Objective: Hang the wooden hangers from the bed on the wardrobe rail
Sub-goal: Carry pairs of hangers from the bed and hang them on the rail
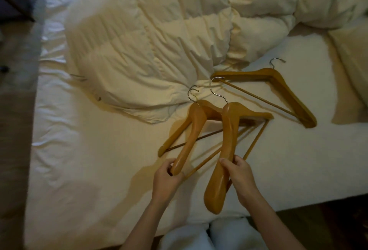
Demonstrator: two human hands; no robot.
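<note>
you're in a bedroom: a bed [79,150] with white sheet, rumpled duvet [149,41], and wooden hangers [278,82] lying on it.

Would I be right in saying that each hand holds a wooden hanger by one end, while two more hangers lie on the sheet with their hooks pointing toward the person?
Nearly. The left hand and right hand each hold a hanger by one end, but the head view shows the hooks of the hangers lying on the sheet pointing away from the person: the far hanger toward the pillows, the near hanger toward the duvet.
</note>
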